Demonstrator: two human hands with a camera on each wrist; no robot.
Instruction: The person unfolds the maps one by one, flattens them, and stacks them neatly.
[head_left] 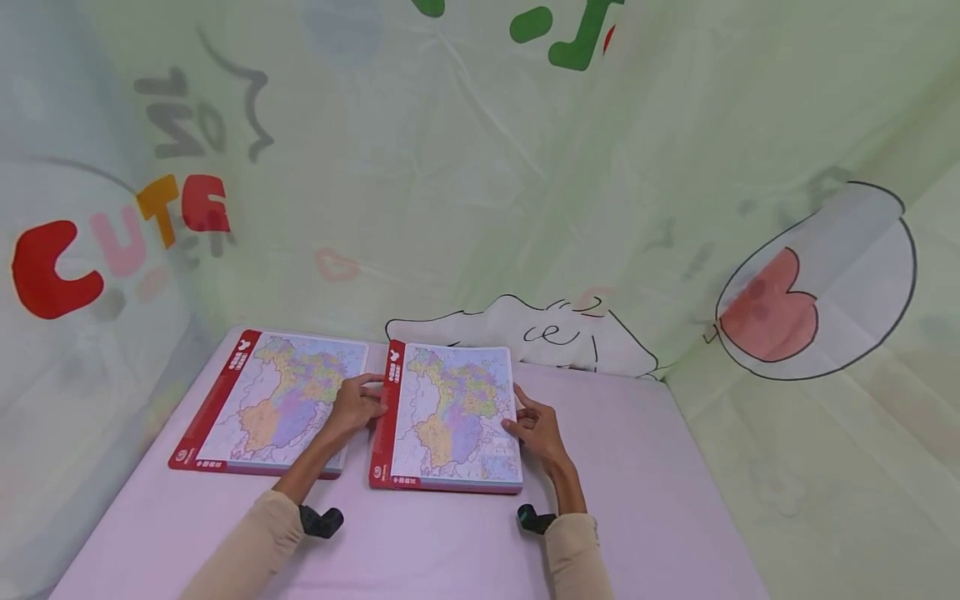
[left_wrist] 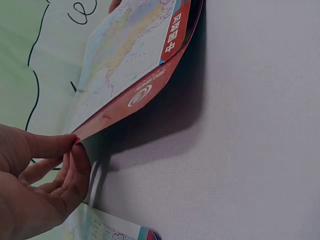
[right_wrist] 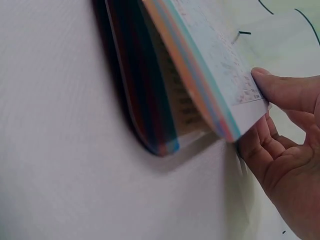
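A stack of thin map boards (head_left: 450,417) with a red strip down its left side lies before me in the head view. My left hand (head_left: 360,406) pinches the red edge (left_wrist: 117,117) of an upper board between thumb and fingers, seen close up in the left wrist view. On the opposite side, my right hand (head_left: 538,432) pinches the right edge. The right wrist view shows several upper boards (right_wrist: 220,65) raised at an angle, with a gap above the lower boards (right_wrist: 140,75). Text is visible inside that gap, too blurred to read.
A second, matching map stack (head_left: 292,392) lies to the left, partly behind my left hand and forearm. Both stacks rest on a pale pink table surface (head_left: 435,542). A printed fabric curtain (head_left: 465,192) encloses the table at the back and sides.
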